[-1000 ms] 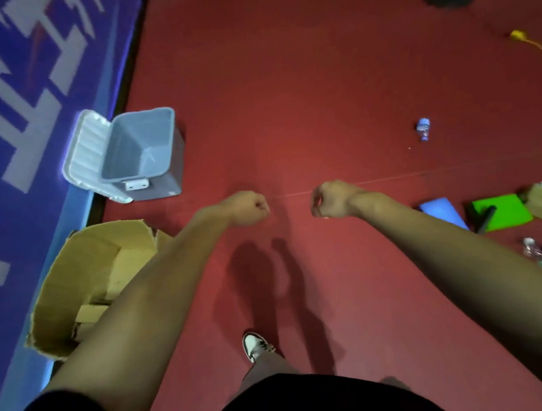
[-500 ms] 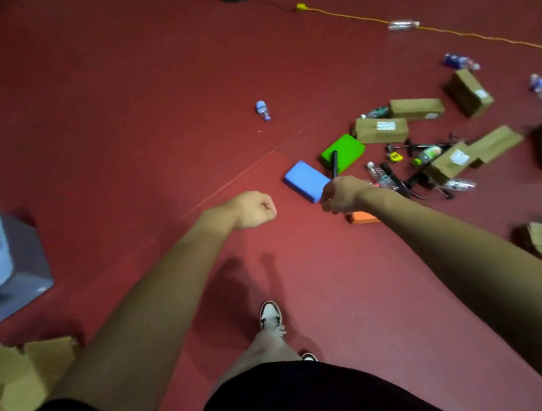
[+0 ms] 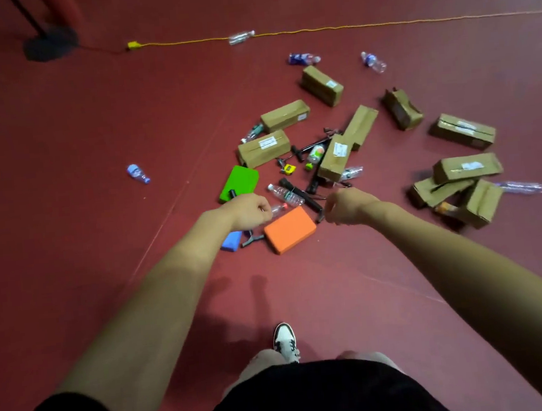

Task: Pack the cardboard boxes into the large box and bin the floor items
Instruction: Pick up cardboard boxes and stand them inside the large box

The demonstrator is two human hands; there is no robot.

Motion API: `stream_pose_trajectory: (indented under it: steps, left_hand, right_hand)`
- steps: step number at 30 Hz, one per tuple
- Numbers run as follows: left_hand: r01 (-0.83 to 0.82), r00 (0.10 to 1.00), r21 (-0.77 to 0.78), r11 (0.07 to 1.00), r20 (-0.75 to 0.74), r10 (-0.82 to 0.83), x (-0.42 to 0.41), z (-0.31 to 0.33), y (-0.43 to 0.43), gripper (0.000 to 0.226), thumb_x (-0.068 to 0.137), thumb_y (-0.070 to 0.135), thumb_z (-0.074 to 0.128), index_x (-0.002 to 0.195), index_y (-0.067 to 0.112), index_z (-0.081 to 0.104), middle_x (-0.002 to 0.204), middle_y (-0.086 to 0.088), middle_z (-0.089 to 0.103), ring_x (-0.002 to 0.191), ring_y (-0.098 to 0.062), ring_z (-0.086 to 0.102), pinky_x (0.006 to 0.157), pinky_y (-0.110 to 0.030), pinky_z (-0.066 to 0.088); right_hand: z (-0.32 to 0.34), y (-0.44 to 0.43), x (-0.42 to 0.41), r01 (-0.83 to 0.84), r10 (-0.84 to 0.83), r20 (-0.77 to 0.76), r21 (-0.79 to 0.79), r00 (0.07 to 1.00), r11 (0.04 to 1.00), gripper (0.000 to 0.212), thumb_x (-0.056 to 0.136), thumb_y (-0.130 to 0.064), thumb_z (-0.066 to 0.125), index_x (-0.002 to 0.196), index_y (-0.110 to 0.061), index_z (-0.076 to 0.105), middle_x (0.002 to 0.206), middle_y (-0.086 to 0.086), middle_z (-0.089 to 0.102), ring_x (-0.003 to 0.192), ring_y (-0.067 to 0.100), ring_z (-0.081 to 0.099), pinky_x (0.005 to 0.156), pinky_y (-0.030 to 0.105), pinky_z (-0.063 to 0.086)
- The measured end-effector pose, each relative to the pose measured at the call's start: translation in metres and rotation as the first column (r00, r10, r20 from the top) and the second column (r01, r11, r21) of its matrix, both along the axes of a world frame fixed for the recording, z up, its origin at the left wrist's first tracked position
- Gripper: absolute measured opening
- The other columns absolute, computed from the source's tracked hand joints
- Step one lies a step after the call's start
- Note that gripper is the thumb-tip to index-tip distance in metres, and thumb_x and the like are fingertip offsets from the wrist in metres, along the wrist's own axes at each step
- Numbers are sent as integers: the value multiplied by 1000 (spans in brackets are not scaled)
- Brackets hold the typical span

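Both arms stretch over the red floor — left hand and right hand curled into fists, holding nothing I can see. Beneath, between them, lies an orange block; beyond, cardboard boxes scatter mid-floor among bottles. The large box and bin are out of view. It looks like the fetching step: next, a hand must open and stoop for the nearest box.
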State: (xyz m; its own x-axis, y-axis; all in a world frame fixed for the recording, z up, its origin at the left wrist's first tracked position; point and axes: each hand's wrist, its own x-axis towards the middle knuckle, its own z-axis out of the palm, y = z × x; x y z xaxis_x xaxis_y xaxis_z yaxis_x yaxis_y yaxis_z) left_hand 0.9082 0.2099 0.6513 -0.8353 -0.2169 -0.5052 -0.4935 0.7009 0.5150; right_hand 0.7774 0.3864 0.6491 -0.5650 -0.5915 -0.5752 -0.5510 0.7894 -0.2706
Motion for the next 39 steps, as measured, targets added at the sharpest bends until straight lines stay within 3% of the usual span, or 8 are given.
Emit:
stream_pose_trajectory:
  steps: [6, 11, 19, 22, 24, 30, 35, 39]
  left_hand:
    - [158, 988, 9, 987, -2, -158, -122, -8, 4, 17, 91, 14, 52, 98, 8, 67, 101, -7, 66, 91, -19, 57, 83, -27, 44]
    - [223, 974, 61, 973, 18, -224, -227, -23, 23, 11, 89, 12, 51, 86, 15, 62, 85, -3, 61, 68, -15, 53, 65, -22, 43]
    - [295, 952, 82, 952, 56, -300, -398, -33, 78, 12, 92, 17, 50, 88, 13, 61, 87, -5, 59, 73, -16, 49, 62, -24, 38]
    - [294, 953, 89, 952, 45, -299, -457, -34, 99, 14, 92, 18, 49, 86, 13, 61, 90, -5, 62, 78, -20, 56, 66, -22, 42]
    - [282, 956, 134, 950, 43, -289, -493, -35, 114, 15, 92, 14, 48, 81, 13, 58, 81, -2, 57, 66, -14, 51, 55, -15, 42]
    - [317, 943, 169, 933, 50, -329, -612, -50, 140, 14, 92, 15, 50, 91, 9, 63, 86, -2, 61, 65, -8, 49, 61, -21, 40]
    - [374, 919, 185, 909, 55, -390, -735, -70, 143, 14, 92, 14, 51, 92, 9, 64, 83, 1, 62, 75, -15, 53, 70, -25, 43]
    - [383, 918, 170, 908, 38, -394, -838, -81, 140, 17, 93, 17, 50, 94, 8, 65, 84, 2, 62, 64, -3, 48, 62, -20, 40]
  right_hand:
    - [-4, 30, -89, 186, -186, 18, 1, 982, 983, 22, 84, -20, 58, 100, -12, 70, 97, 10, 69, 95, 27, 64, 88, 38, 54]
    - [-14, 60, -173, 274, -274, 35, 1, 961, 962, 20, 82, -17, 57, 97, -14, 71, 88, 6, 69, 92, 25, 66, 85, 35, 55]
    - [-21, 121, -330, 376, -376, 79, 9, 923, 926, 22, 86, -15, 55, 101, -9, 70, 79, 5, 66, 61, 15, 56, 66, 28, 53]
    - [-24, 146, -382, 411, -412, 37, 16, 911, 911, 16, 85, -17, 54, 90, -13, 68, 72, 2, 64, 71, 20, 56, 60, 24, 46]
    - [-28, 163, -411, 481, -481, 56, 13, 875, 876, 14, 83, -16, 53, 84, -15, 67, 77, 6, 65, 76, 26, 61, 62, 24, 44]
    - [-59, 201, -513, 622, -621, 94, 16, 778, 783, 21, 82, -15, 54, 93, -6, 69, 95, 14, 71, 90, 31, 66, 76, 33, 52]
    - [-74, 212, -619, 689, -689, 65, 22, 722, 724, 22, 85, -17, 55, 101, -9, 68, 94, 9, 70, 88, 26, 64, 71, 30, 49]
    - [-83, 211, -703, 729, -729, 45, -3, 684, 684, 23, 86, -16, 54, 103, -10, 68, 103, 12, 70, 95, 28, 64, 78, 30, 48]
